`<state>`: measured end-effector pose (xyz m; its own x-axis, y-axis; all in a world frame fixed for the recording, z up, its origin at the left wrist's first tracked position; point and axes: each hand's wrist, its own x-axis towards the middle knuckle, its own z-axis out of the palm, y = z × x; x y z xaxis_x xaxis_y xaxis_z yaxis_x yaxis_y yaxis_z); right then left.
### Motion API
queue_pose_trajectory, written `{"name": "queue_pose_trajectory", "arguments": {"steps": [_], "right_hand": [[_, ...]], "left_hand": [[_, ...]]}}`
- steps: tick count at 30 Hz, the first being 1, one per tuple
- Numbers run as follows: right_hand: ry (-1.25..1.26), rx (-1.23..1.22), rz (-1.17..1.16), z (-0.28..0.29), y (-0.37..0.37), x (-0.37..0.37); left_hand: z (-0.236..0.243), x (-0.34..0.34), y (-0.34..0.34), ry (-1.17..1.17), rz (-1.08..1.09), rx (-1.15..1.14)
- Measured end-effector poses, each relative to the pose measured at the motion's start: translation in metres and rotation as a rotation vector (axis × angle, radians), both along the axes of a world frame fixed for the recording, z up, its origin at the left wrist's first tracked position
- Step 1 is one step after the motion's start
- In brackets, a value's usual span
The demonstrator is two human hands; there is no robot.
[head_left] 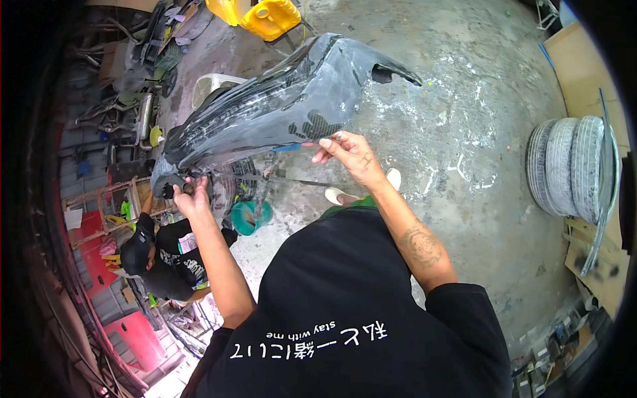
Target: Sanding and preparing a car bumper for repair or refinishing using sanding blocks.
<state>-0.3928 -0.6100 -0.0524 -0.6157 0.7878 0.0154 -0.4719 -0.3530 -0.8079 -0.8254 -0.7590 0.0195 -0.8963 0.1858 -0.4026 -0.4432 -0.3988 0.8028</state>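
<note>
A large grey car bumper (332,89) with dark smudges and worn patches stretches across the space in front of me, propped off the floor. At its left end, my left hand (192,198) is raised with curled fingers against the dark lower corner, closed around that edge. My right hand (350,157) is by the bumper's near edge, right of its middle, thumb and fingers pinched together. What is between those fingertips is too small to make out. A short blue strip (286,147) shows along the near edge, left of my right hand.
Left of me a co-worker in a black cap (138,252) crouches beside a green bucket (251,217). Yellow plastic seats (269,18) stand beyond the bumper. Several used tyres (561,166) are lined up on the right. Car parts (123,109) crowd the far left.
</note>
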Motion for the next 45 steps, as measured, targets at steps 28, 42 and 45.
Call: {"name": "queue_pose_trajectory", "arguments": {"steps": [28,42,45], "right_hand": [[-0.188,-0.075,0.183,-0.013,0.02,0.009],[0.104,-0.67,0.089,-0.048,-0.011,0.006],[-0.012,-0.677,0.128,-0.049,-0.01,0.003]], "left_hand": [[-0.033,0.043,0.005,0.005,0.096,-0.071],[-0.111,0.112,-0.032,-0.354,0.32,0.199],[-0.14,0.127,-0.049,-0.284,0.376,0.237]]}}
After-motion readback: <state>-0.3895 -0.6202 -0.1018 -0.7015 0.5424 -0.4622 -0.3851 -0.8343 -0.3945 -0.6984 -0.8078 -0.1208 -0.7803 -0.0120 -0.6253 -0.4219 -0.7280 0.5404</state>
